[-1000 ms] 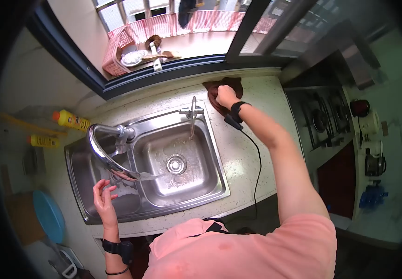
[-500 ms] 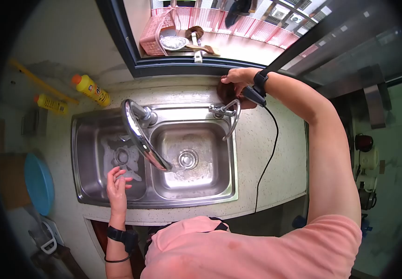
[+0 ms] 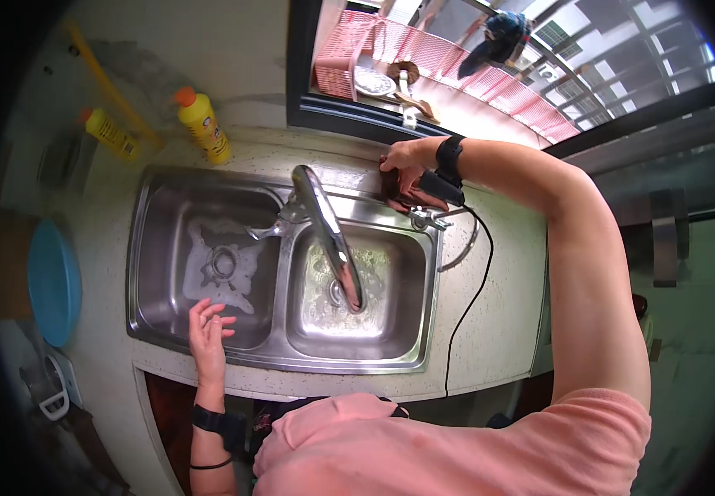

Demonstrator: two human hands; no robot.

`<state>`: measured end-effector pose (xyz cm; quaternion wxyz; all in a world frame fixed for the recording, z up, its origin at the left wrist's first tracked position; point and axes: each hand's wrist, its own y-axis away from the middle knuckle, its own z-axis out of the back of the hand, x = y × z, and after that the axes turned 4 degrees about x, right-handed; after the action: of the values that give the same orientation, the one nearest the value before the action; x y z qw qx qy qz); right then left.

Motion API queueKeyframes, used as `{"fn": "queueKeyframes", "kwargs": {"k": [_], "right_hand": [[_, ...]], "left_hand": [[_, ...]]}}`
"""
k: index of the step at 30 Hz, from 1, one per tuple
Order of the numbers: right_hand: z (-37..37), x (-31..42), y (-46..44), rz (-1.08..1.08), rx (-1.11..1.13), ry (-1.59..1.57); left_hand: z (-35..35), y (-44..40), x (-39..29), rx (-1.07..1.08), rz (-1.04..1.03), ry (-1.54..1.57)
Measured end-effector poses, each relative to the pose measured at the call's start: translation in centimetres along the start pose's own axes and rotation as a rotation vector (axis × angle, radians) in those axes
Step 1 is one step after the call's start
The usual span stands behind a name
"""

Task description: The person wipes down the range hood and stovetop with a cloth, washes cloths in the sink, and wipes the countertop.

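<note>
My right hand point(image 3: 407, 157) is closed on a brown cloth point(image 3: 404, 192), pressing it on the ledge behind the sink. The cloth lies between the tall curved faucet point(image 3: 328, 223) and the small side tap point(image 3: 429, 218). Fingers loosely curled and apart, my left hand point(image 3: 209, 335) hangs over the front of the left basin with nothing in it. The double steel sink point(image 3: 283, 335) has white suds point(image 3: 224, 289) around the left drain. The faucet's spout hangs over the right basin. Part of the cloth is hidden by my right hand and a black wrist device.
Two yellow bottles, one larger point(image 3: 204, 128) and one smaller point(image 3: 112, 135), stand at the back left. A blue basin point(image 3: 53, 283) leans at the left. A black cable point(image 3: 475, 302) trails over the right counter point(image 3: 506, 322). Behind the window frame point(image 3: 357, 122) sits a pink basket point(image 3: 345, 54).
My right hand has moved the brown cloth leftward along the back ledge, past the small tap. My left hand has stayed nearly still. The view has shifted and turned slightly.
</note>
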<state>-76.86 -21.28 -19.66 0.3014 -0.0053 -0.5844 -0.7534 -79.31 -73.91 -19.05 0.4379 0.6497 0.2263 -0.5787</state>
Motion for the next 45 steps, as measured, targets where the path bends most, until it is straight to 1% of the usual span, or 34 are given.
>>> {"fn": "queueKeyframes", "kwargs": {"k": [1,5,6,9,10,11,12,14,16,20,23,24,28,30,32,34,35,37,39,41,43,44,45], "right_hand": [[-0.3,-0.3,-1.9,0.030,0.005,0.082],[-3.2,2.3,-4.1,0.109,-0.087,-0.096],[-3.6,3.3,-4.5,0.044,-0.084,-0.136],[-3.6,3.9,-9.6,0.154,-0.070,-0.146],[-3.6,4.8,-10.0,0.171,-0.076,-0.137],[-3.9,6.6,-8.8,0.185,-0.105,0.010],[-4.0,6.9,-9.7,0.456,-0.021,0.074],[-4.4,8.1,-11.2,0.646,0.140,0.048],[-5.5,11.8,-10.3,0.582,0.192,0.008],[-6.9,16.3,-11.1,0.665,0.114,0.219],[-8.2,15.8,-9.5,0.700,0.049,0.762],[-8.0,14.6,-9.7,0.791,0.024,0.693],[-6.0,10.6,-7.7,0.640,0.080,0.703],[-4.8,7.4,-6.9,0.606,0.112,0.725],[-4.0,3.6,-7.0,0.552,0.185,0.597],[-3.2,2.8,-3.2,0.188,0.309,0.267],[-2.9,2.5,-1.2,0.005,0.319,0.114],[-1.1,-1.4,-1.2,0.157,0.338,0.392],[0.0,-4.2,-1.8,0.248,0.379,0.603],[1.3,-8.2,-3.3,0.301,0.416,0.611],[2.3,-12.5,-5.1,0.318,0.454,0.414],[2.0,-11.6,-2.9,0.110,0.458,0.140],[1.7,-10.6,-0.6,-0.087,0.407,-0.142]], "left_hand": [[0.1,0.0,0.0,-0.009,-0.001,0.009],[0.6,-0.1,0.1,-0.042,0.002,0.033],[0.8,-0.1,0.2,-0.049,0.005,0.037],[1.2,-0.3,-0.1,-0.064,0.000,0.025],[1.2,-0.4,-0.2,-0.071,0.000,0.031],[1.3,-0.6,-0.2,-0.076,0.000,0.037],[1.2,-0.8,-0.2,-0.080,-0.001,0.041],[1.2,-1.2,0.0,-0.078,0.000,0.058],[0.9,-1.7,0.1,-0.071,0.005,0.055],[0.5,-2.2,0.0,-0.050,0.009,0.044],[0.6,-2.4,-0.5,-0.040,0.016,0.028],[0.4,-2.3,-0.7,-0.040,0.019,0.027],[0.8,-2.2,-0.1,-0.038,0.022,0.017],[0.8,-2.1,0.0,-0.034,0.025,0.010],[0.7,-2.1,0.0,-0.027,0.022,0.006],[0.5,-2.1,0.0,-0.019,0.016,0.007],[0.4,-2.0,0.0,-0.021,0.011,0.011],[0.3,-2.0,-0.1,-0.022,0.001,0.016],[0.3,-1.9,-0.1,-0.012,0.002,-0.009],[0.3,-1.8,-0.1,-0.006,0.003,-0.026],[0.2,-1.6,-0.1,-0.005,0.008,-0.039],[0.1,-1.5,0.0,0.001,0.007,-0.035],[0.0,-1.5,0.0,0.006,0.005,-0.035]]}}
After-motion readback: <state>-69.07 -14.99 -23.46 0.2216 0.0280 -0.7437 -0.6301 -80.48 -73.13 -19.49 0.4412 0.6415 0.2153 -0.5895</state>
